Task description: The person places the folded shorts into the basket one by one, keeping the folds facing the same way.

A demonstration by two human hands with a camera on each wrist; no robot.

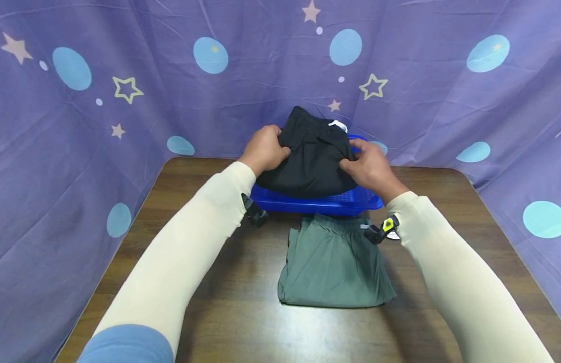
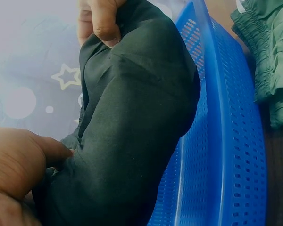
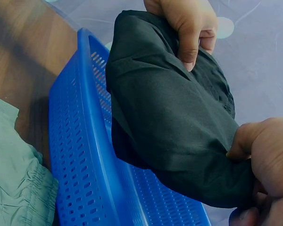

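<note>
1. In the head view, a person's two arms, in cream sleeves, reach from the lower corners toward the centre of the frame.
2. The left hand (image 1: 265, 149), just left of centre, pinches the edge of a folded black garment (image 1: 314, 169), its thumb on the near face of the cloth.
3. The right hand (image 1: 370, 164), right of centre, pinches the garment's opposite edge, thumb likewise in front.
4. The black garment hangs between the hands, slightly above the middle of the frame, its gathered waistband toward the top and a white tag (image 1: 338, 125) at its upper right.
5. Below and behind it is a blue perforated basket (image 1: 309, 205); whether the cloth touches the basket cannot be told.
6. A green garment (image 1: 336, 269) lies folded at lower centre, waistband toward the basket.
7. Both basket and green garment rest on a brown wood-grain counter (image 1: 235, 312).
8. A purple curtain (image 1: 271, 20) with stars and pale blue spots fills the upper frame.
</note>
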